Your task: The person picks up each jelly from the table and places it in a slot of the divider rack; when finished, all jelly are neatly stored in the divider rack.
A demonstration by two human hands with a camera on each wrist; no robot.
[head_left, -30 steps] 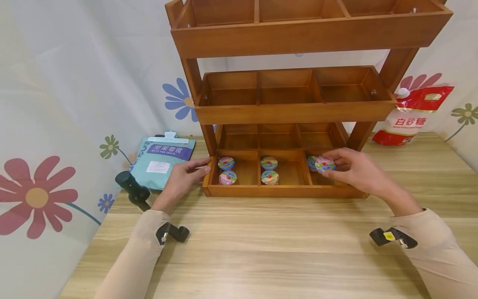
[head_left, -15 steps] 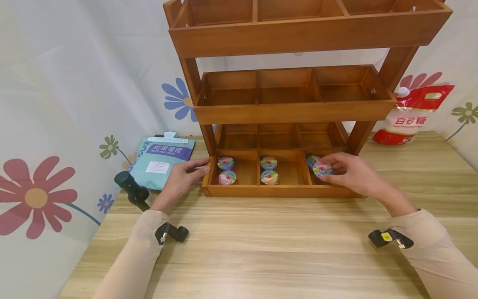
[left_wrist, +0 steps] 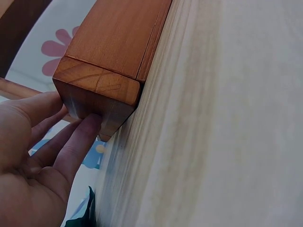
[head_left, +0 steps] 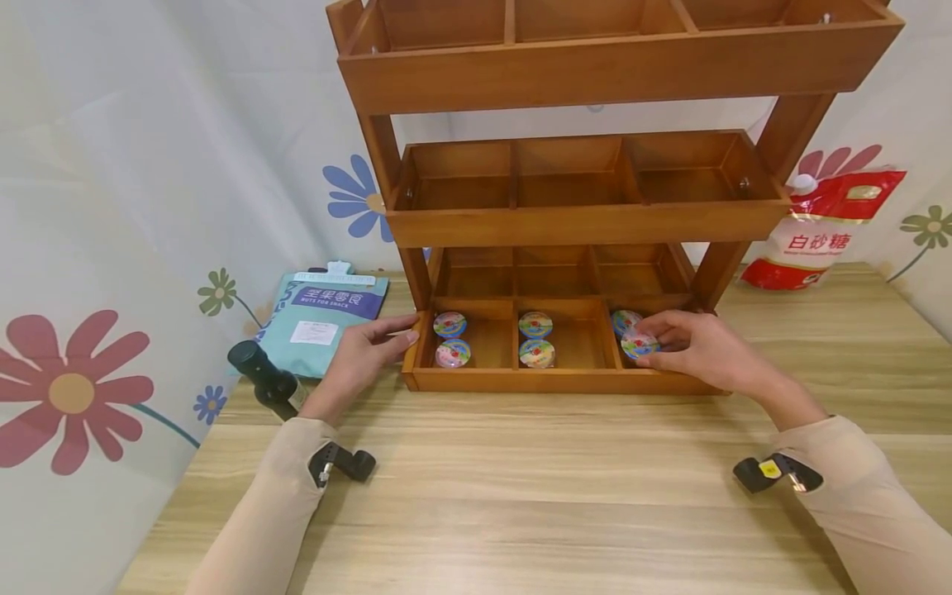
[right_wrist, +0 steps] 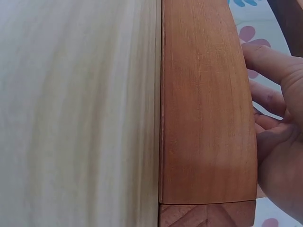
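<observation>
In the head view my right hand (head_left: 702,347) pinches a small round jelly cup (head_left: 638,343) with a printed foil lid, low in the right front compartment of the bottom tray. Behind it, partly covered, sits another jelly cup (head_left: 623,321). My left hand (head_left: 368,355) rests its extended fingers against the left end of the wooden bottom tray (head_left: 558,381); the left wrist view shows the fingertips (left_wrist: 90,125) touching that wood. Two cups, one pink-lidded cup (head_left: 453,354) in front, stand in the left compartment. The middle compartment holds two more, with a yellowish-lidded cup (head_left: 537,354) in front.
Higher tiers of the wooden rack (head_left: 587,225) overhang the bottom tray. At left lie a teal nut snack bag (head_left: 316,322) and a dark bottle (head_left: 268,380). A red and white sugar bag (head_left: 811,231) stands at right. The wood-grain table (head_left: 521,496) extends in front.
My right hand has lowered the jelly cup into the right front compartment, moving slightly left and toward me. My left hand stays at the tray's end.
</observation>
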